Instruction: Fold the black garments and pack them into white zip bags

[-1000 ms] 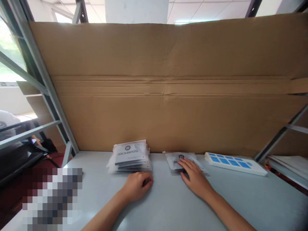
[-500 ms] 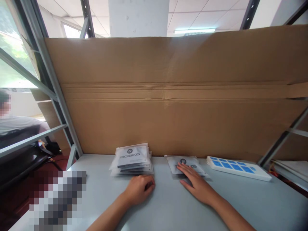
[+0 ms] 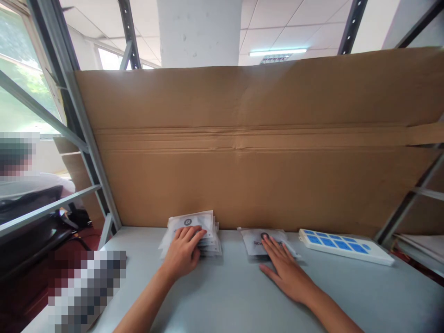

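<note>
Toward the back of the grey table (image 3: pixel 222 296), a stack of frosted plastic pouches (image 3: pixel 210 226) printed ROCKBROS leans unevenly. My left hand (image 3: pixel 183 249) rests over the front of this stack, fingers stretched across the top pouch and covering most of its print. To the right lies a lower pile of the same kind of pouch (image 3: pixel 251 240). My right hand (image 3: pixel 286 270) lies flat on it, fingers extended over the logo and thumb out to the side. Both hands are open and grip nothing.
A white power strip (image 3: pixel 374 254) with blue socket faces lies at the back right. Brown cardboard (image 3: pixel 243 185) walls off the rear between grey metal posts (image 3: pixel 93 175). A blurred-out object (image 3: pixel 92 286) is at the left edge; a person (image 3: pixel 21 180) sits beyond.
My left hand has moved up and left from the table in front of the stack onto its top pouch, its curled fingers spreading out. My right hand stays on its pile. The view has tilted slightly.
</note>
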A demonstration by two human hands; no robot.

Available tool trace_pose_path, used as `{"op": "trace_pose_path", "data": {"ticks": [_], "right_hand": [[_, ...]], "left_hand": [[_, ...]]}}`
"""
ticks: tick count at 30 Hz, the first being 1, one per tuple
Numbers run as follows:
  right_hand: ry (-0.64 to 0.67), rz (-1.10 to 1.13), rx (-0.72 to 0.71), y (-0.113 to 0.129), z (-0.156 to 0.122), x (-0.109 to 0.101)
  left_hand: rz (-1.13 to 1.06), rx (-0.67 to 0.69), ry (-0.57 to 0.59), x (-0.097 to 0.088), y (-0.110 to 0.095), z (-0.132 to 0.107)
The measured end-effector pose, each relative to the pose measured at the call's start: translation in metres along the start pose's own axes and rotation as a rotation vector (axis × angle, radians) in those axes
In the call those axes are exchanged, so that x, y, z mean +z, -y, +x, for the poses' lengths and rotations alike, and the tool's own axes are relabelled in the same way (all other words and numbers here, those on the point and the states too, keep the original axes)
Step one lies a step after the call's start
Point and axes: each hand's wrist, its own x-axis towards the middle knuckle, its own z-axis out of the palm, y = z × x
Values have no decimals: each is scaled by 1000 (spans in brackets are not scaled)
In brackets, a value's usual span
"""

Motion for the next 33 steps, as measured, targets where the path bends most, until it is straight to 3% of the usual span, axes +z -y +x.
{"op": "trace_pose_path", "data": {"ticks": [5,13,16,20,23,26,29,33], "right_hand": [[129,-72,55,8,-1,-5],[91,-21,52,2,0,-1],[1,92,29,2,0,-2],[-100,564,49,21,-2,-15],[113,1041,183,39,-6,-24],[275,1181,253,44,-9,-25],[409,1104,203,34,-11,-24],[580,1082,132,21,-12,-29]], "left_hand": [[63,-24,-41,3,11,-2],[140,4,-155,4,26,-5],[165,34,-197,-3,12,-3],[156,188,-179,-12,-40,0],[88,325,-85,-5,-81,-5],[19,404,-72,14,-107,-12],[-106,418,59,27,-113,-13],[-365,337,284,18,-101,-4]]}}
